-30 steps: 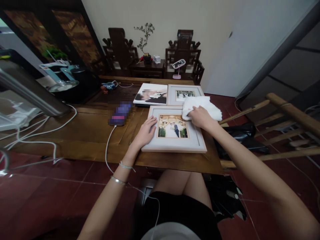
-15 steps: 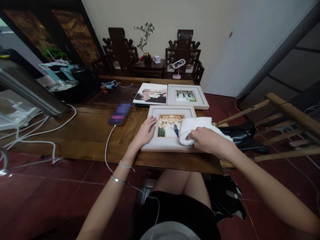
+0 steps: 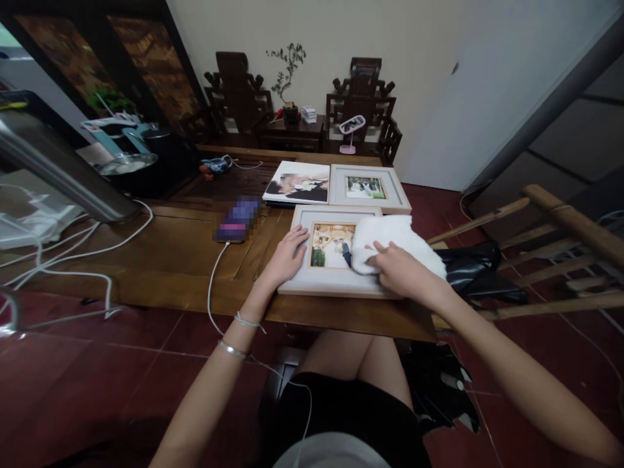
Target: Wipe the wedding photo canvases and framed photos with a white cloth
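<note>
A white-framed photo lies flat at the near edge of a low wooden table. My left hand rests flat on the frame's left border, fingers spread and holding nothing. My right hand presses a white cloth onto the right half of the frame, fingers curled over the cloth. The cloth covers the frame's right side and part of the picture.
Behind lie a second white-framed photo and an unframed print. A phone on a white cable lies to the left. A wooden chair and a black bag are at right. Dark chairs stand at the wall.
My right hand slid the cloth from the frame's upper right corner down to its lower right, then slightly back toward the middle. The left hand stayed on the frame.
</note>
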Demonstrator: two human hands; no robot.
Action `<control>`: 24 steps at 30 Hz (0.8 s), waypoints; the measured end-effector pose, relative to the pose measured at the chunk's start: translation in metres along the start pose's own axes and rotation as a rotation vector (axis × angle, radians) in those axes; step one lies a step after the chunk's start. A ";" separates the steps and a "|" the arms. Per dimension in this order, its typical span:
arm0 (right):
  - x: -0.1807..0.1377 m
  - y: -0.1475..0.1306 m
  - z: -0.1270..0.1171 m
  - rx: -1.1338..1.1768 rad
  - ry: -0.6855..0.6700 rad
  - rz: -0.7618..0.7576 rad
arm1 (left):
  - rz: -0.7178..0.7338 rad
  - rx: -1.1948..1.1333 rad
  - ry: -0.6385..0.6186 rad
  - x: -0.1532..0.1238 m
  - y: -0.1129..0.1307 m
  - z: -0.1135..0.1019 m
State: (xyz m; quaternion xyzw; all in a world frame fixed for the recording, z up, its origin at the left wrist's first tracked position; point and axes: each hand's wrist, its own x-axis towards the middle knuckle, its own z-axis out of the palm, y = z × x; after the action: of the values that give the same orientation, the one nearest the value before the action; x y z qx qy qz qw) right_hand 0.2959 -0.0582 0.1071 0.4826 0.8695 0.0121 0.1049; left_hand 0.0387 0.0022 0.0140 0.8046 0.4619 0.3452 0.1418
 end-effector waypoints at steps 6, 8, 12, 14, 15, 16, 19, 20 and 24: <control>-0.047 -0.031 -0.025 0.142 -0.113 -0.022 | 0.014 -0.009 -0.007 0.000 0.002 -0.001; -0.047 -0.034 -0.027 0.168 -0.109 -0.027 | 0.017 -0.016 -0.008 0.000 0.002 -0.001; -0.022 -0.040 -0.015 0.142 -0.041 -0.005 | 0.007 -0.020 -0.006 0.000 0.001 -0.001; -0.002 -0.041 -0.007 0.119 0.002 0.000 | -0.002 -0.018 -0.006 0.000 0.002 -0.001; 0.008 -0.040 -0.003 0.112 0.030 0.005 | -0.007 -0.023 -0.003 0.000 0.002 -0.002; 0.020 -0.038 0.001 0.107 0.068 0.014 | -0.014 -0.032 0.001 0.000 0.003 -0.002; 0.059 -0.026 0.006 0.089 0.223 0.053 | -0.037 -0.065 0.025 -0.001 0.007 -0.005; 0.072 -0.021 0.006 0.078 0.271 0.059 | -0.042 -0.074 0.032 -0.001 0.009 -0.006; 0.120 -0.010 0.007 0.015 0.303 0.002 | -0.032 -0.100 0.058 -0.002 0.011 -0.009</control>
State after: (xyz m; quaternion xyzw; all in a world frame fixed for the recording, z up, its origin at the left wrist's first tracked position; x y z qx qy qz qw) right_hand 0.2269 0.0371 0.0784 0.4767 0.8750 0.0785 -0.0312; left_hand 0.0389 -0.0062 0.0254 0.7786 0.4610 0.3887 0.1737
